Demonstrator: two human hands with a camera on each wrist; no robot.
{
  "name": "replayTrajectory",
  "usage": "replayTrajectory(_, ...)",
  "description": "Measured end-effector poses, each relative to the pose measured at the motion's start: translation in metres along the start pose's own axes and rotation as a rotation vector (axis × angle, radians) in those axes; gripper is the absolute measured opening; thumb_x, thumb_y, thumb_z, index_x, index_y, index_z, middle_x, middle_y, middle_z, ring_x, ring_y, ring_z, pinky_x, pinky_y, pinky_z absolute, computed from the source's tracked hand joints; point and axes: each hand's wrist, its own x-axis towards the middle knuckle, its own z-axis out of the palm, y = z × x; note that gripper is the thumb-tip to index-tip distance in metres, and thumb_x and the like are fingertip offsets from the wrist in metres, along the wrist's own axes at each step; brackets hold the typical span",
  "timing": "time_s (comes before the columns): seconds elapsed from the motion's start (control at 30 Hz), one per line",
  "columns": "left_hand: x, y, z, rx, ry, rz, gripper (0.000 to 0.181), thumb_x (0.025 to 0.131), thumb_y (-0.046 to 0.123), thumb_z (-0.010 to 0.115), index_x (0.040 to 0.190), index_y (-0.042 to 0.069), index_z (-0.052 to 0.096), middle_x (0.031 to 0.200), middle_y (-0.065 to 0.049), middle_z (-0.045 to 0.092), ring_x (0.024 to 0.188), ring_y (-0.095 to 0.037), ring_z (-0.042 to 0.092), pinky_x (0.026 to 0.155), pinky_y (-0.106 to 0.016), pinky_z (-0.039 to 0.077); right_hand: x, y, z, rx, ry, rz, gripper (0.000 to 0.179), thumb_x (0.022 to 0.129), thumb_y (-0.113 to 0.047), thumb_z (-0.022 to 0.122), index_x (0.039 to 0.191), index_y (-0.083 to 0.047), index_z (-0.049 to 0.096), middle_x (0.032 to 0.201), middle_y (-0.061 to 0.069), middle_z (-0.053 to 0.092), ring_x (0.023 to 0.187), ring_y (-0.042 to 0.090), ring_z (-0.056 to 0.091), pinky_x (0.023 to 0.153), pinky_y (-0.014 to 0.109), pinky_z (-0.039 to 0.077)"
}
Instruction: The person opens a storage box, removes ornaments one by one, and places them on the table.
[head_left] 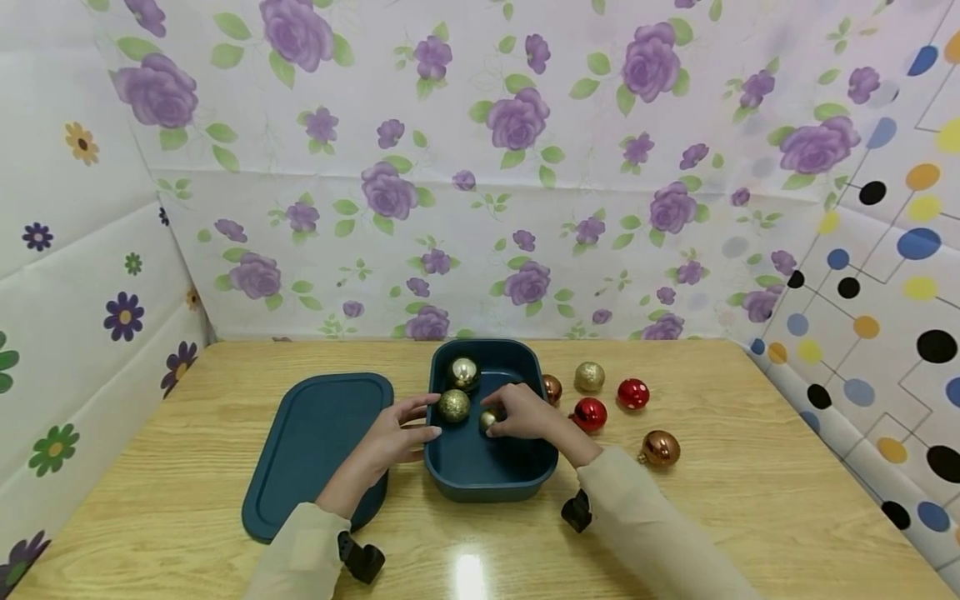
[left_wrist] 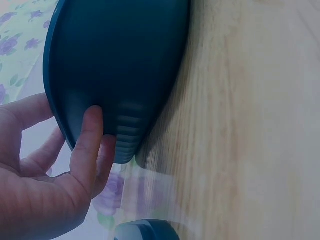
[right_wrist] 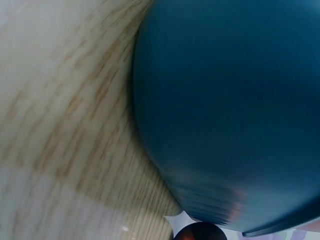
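Note:
Inside the dark blue box (head_left: 491, 492), my right hand (head_left: 525, 410) pinches a shiny gold Christmas ball (head_left: 488, 420), partly hidden by the fingers. My left hand (head_left: 401, 432) holds the box's left rim. The left wrist view shows some of its fingers (left_wrist: 90, 132) against the box's outer wall (left_wrist: 120, 65) and others at the rim. A glittery gold ball (head_left: 453, 406) and a shiny gold ball (head_left: 464, 374) lie along the box's left side. In the right wrist view the box wall (right_wrist: 225, 110) hides the right hand.
A dark blue lid (head_left: 322, 450) lies flat on the wooden table (head_left: 187, 467), left of the box. To the right are a glittery gold ball (head_left: 589, 377), red balls (head_left: 589, 414) (head_left: 633, 394) and copper balls (head_left: 661, 448) (head_left: 552, 389). Patterned cloth walls surround the table.

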Motion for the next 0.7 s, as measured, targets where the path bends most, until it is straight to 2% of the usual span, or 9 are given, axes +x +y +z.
replayTrajectory(0.47, -0.0002, -0.0003, 0.0, -0.002, -0.002, 0.006, 0.051, 0.087, 0.007, 0.06, 0.136, 0.013, 0.044, 0.141, -0.024, 0.031, 0.116, -0.035, 0.047, 0.078, -0.043, 0.051, 0.0038, 0.0028, 0.0046, -0.015, 0.009, -0.004, 0.036, 0.076, -0.01, 0.073, 0.11, 0.001, 0.065, 0.099, 0.011, 0.068, 0.089, 0.021, 0.063, 0.076, 0.034, 0.05)
replayTrajectory(0.7, -0.0002, -0.0006, -0.0005, -0.007, -0.005, 0.002, 0.051, 0.088, 0.006, 0.06, 0.136, 0.012, 0.044, 0.14, -0.024, 0.031, 0.116, -0.036, 0.046, 0.079, -0.043, 0.05, -0.0023, 0.0004, 0.0018, 0.003, 0.053, -0.08, 0.036, 0.078, -0.012, 0.072, 0.111, -0.001, 0.065, 0.099, 0.008, 0.067, 0.085, 0.017, 0.062, 0.071, 0.028, 0.05)
